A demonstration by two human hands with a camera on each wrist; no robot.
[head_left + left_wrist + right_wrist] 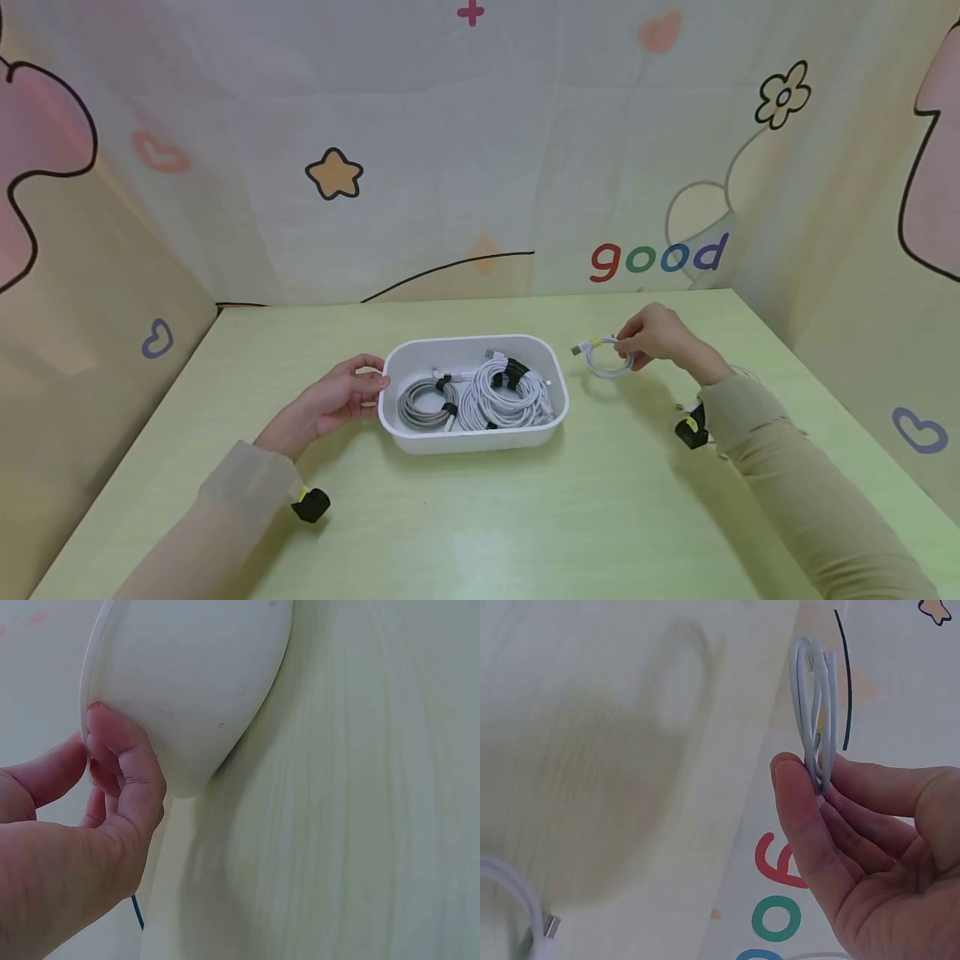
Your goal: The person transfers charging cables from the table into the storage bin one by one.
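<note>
A white plastic bin (472, 442) stands on the table, holding a grey coiled cable (403, 408) and white coiled cables (491, 408) with black ties. My left hand (341, 398) grips the bin's left end; in the left wrist view, thumb and fingers pinch the rim of the bin (187, 682). To the right of the bin, my right hand (660, 335) pinches a small coiled white USB cable (607, 375) with a yellow tie, held above the table. In the right wrist view this coil (815, 712) stands upright between thumb and fingers, its shadow falling on the table.
Another white cable (517, 881) lies on the table, partly hidden by the right forearm in the head view. A printed curtain (450, 192) hangs behind the light green table (480, 533) and along both sides.
</note>
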